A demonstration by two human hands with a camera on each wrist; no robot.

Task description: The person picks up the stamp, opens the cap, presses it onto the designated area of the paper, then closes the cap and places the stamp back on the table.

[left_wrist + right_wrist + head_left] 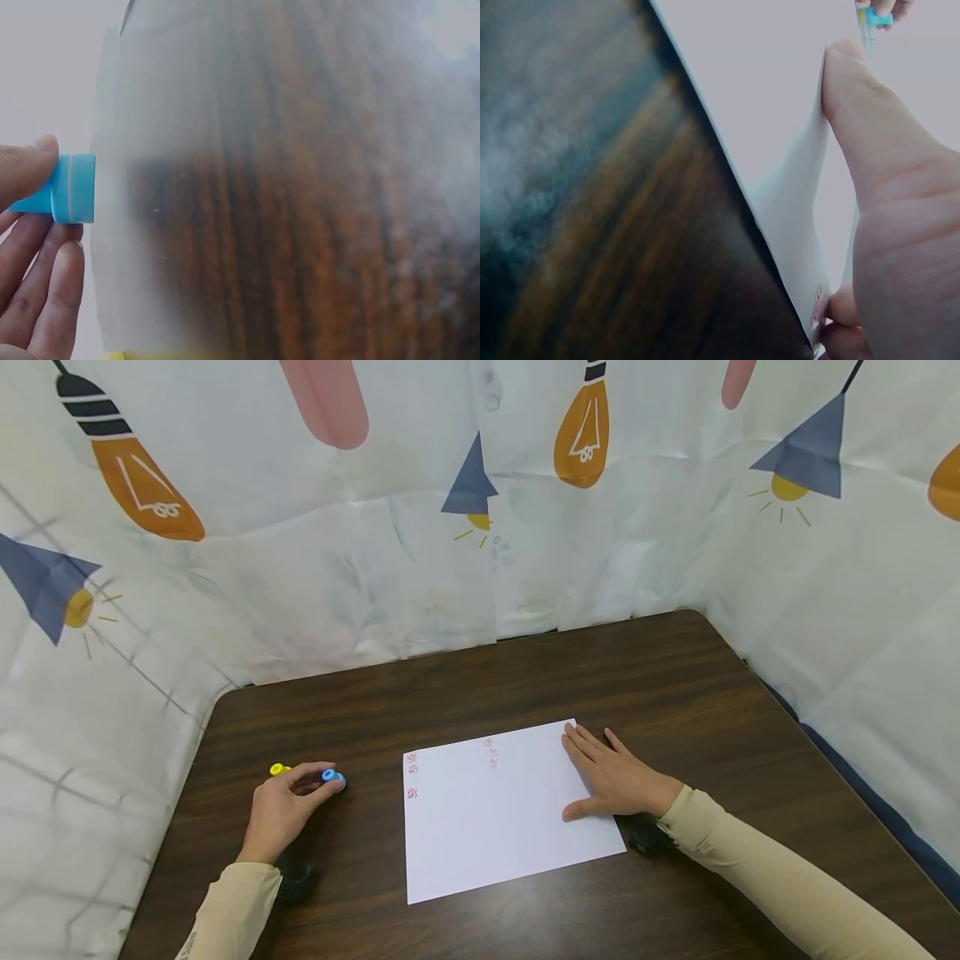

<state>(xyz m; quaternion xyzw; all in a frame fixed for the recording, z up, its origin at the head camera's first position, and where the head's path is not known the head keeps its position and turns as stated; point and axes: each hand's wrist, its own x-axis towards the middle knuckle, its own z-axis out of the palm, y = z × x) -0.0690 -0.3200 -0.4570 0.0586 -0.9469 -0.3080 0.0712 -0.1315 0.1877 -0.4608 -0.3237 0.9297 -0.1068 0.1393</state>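
Note:
My left hand (279, 808) pinches a small blue stamp (75, 189) between thumb and fingers, over the left part of the table. Just behind that hand is a yellow stamp (279, 768), partly hidden by the fingers. To the right lies a sheet of white paper (502, 827), with small red printed marks (412, 768) along its left edge and more marks (491, 753) near its top middle. My right hand (615, 777) rests on the paper's right edge, fingers spread and straight, thumb toward the middle of the sheet.
The dark wood-grain table (525, 677) has rounded far corners. A white curtain (300, 585) printed with lamps and bulbs hangs behind it and along both sides. Dark devices sit under both wrists.

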